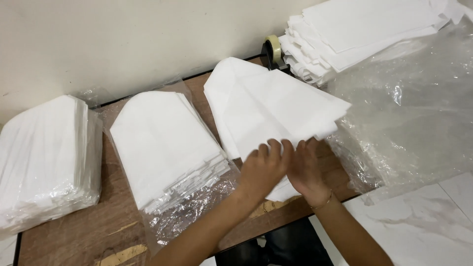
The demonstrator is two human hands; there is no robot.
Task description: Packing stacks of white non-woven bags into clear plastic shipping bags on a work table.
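Head view, nearest first: the left hand (260, 170) and the right hand (304, 170) lie side by side, touching, palms down on the near edge of a folded white fabric sheet (276, 106). Both grips are flat and pressed onto the cloth, fingers loosely together, pinching nothing that can be seen. A thin bracelet (322, 202) circles the right wrist. The sheet rests on the wooden desk (74, 236), fanning away from the hands toward the wall. Just left of it sits a stack of like white pieces (165, 148) on crinkled clear plastic wrap (189, 209). Farther left, well apart from the hands, stands a bagged bundle of white sheets (47, 157). To the right, a large heap of clear plastic film (414, 113) spills over the desk edge. Beyond, near the wall, a tape dispenser (272, 49) stands beside a tall pile of white fabric (354, 29).
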